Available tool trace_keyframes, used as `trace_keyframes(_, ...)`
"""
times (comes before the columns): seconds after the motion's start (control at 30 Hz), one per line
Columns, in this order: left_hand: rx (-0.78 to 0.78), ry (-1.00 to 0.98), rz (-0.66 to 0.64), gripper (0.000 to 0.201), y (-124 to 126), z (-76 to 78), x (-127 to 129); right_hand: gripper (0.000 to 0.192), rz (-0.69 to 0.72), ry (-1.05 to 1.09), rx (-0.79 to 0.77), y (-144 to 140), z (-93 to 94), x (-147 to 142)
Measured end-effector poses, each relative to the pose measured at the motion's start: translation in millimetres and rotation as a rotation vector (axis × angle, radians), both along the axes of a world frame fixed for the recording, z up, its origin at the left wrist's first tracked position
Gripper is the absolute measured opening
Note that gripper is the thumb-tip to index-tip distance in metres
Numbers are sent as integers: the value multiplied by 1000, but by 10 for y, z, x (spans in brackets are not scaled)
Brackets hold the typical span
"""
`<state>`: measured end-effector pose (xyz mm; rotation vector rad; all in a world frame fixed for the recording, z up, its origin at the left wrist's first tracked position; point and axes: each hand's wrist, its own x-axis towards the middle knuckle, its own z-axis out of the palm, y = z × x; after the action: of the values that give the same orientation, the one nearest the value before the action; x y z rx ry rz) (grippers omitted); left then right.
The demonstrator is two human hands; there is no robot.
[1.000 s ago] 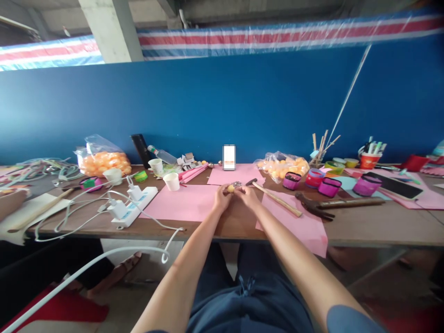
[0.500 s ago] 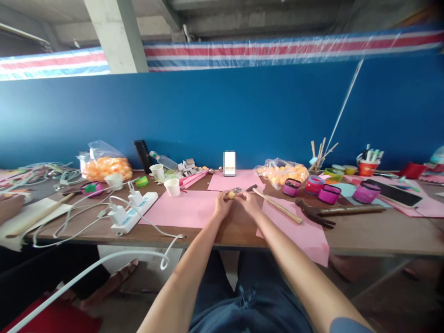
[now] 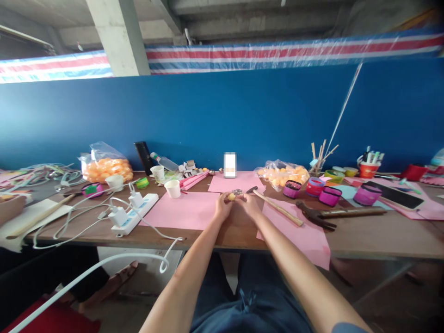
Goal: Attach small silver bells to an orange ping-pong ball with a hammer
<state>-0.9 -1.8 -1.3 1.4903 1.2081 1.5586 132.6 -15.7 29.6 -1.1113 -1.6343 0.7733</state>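
Note:
Between the fingers of my left hand (image 3: pixel 223 204) is a small yellow-orange ball (image 3: pixel 231 197), held just above the table. My right hand (image 3: pixel 249 203) is close beside it, thumb and fingers drawn together near the ball. Whatever that hand pinches is too small to make out. Just beyond the ball lies a small cluster of shiny metal bits (image 3: pixel 237 191). A small hammer with a wooden handle (image 3: pixel 280 209) rests to the right of my right hand, partly over a pink sheet (image 3: pixel 305 233). Another pink sheet (image 3: pixel 183 210) lies left of my left hand.
A white power strip (image 3: pixel 136 215) with loose cables sits on the left. Bags of orange balls (image 3: pixel 107 170) (image 3: pixel 284 173) stand on both sides. A claw hammer (image 3: pixel 347 212) and purple containers (image 3: pixel 329 196) are at right. Another person's hand (image 3: pixel 12 208) shows at far left.
My hands stay nearly in place, with only slight finger movement around the ball. The whole view has shifted down slightly.

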Motion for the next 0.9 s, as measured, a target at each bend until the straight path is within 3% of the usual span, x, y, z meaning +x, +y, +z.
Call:
trace_keyframes(0.37, 0, -65, -63, 36, 9, -13, 6, 19, -2, -18, -4, 7, 11, 7)
trace_keyframes(0.9, -20, -62, -56, 35, 7, 1, 11, 21, -24, -36, -27, -33, 55, 2)
